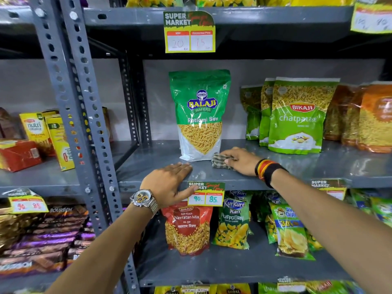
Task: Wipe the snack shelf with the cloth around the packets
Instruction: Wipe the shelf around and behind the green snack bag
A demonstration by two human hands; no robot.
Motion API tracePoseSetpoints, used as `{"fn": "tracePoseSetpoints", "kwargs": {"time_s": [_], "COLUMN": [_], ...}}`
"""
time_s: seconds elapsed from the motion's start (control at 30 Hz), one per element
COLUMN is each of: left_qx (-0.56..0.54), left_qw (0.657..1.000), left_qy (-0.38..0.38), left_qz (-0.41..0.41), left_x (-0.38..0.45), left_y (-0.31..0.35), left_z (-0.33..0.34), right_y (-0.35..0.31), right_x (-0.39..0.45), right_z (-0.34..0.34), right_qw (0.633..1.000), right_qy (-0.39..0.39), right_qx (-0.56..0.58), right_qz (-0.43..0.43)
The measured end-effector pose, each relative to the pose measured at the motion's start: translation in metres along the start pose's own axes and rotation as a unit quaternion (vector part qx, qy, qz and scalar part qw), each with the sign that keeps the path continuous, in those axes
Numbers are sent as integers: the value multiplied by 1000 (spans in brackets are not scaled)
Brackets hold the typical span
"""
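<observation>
The grey metal snack shelf (148, 164) runs across the middle of the head view. A green Balaji Ratlami Sev packet (200, 115) stands upright on it. Just right of the packet's base lies a crumpled checked cloth (220, 161), pressed onto the shelf under my right hand (239, 160). My left hand (169, 183) rests flat and open on the shelf's front edge, left of the price tag, holding nothing. Green Bikaji chatpata packets (297, 117) stand further right on the same shelf.
Orange packets (364, 119) fill the far right. A perforated upright post (84, 115) bounds the shelf on the left, with biscuit boxes (42, 132) beyond. A price tag (205, 194) hangs from the front edge. Below stand Navratan Mix (187, 228) and Kurkure packets (233, 221).
</observation>
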State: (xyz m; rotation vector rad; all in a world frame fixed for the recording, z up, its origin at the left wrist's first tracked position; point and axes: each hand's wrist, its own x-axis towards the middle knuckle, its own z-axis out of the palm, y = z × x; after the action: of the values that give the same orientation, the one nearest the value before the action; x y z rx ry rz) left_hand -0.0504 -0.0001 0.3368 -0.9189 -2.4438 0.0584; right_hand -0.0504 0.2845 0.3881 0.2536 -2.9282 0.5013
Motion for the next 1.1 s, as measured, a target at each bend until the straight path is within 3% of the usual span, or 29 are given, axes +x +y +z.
{"fn": "tracePoseSetpoints", "kwargs": {"time_s": [0.17,0.37,0.43,0.57,0.8,1.1], "left_qx": [0,2,0,-3,-46,-57], "left_qw": [1000,1000,1000,1000,989,988], "left_qy": [11,3,3,14,17,-19], "left_qz": [0,0,0,21,139,145], "left_x": [0,2,1,1,38,50], "left_y": [0,0,-1,1,37,49], "left_z": [3,1,2,-1,-3,5], "right_y": [2,31,28,22,47,63], "right_x": [-37,-27,-36,-73,-40,58], "right_z": [-25,-17,-8,-21,-60,-54], "right_qw": [990,998,998,993,977,983], "right_qy": [-90,44,47,-17,125,96], "right_qx": [75,53,32,92,168,156], "right_qz": [-81,3,-17,-70,26,22]}}
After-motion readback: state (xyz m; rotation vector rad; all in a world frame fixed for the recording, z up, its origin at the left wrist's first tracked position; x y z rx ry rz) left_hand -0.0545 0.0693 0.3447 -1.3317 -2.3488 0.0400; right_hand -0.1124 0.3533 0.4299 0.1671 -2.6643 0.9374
